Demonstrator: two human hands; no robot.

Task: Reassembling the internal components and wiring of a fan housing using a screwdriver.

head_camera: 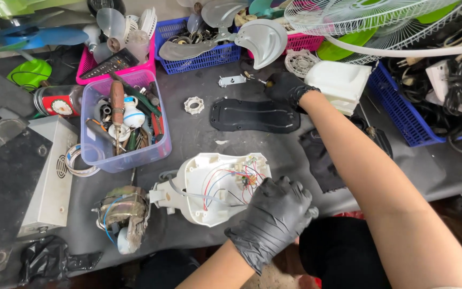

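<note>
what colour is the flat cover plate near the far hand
Black cover plate, beside the right hand; head view.

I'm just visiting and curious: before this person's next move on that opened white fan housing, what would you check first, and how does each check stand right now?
1. White fan housing lies open side up on the table: ok.
2. Left hand steadies the housing at its right edge: ok.
3. Coloured wires inside are exposed; whether any is loose: cannot tell.
4. Right hand is far up the table at a small tool or part; what it grips: cannot tell.
5. Motor beside the housing, joined by wires to it: ok.
6. Black cover plate lies apart from the housing: ok.
</note>
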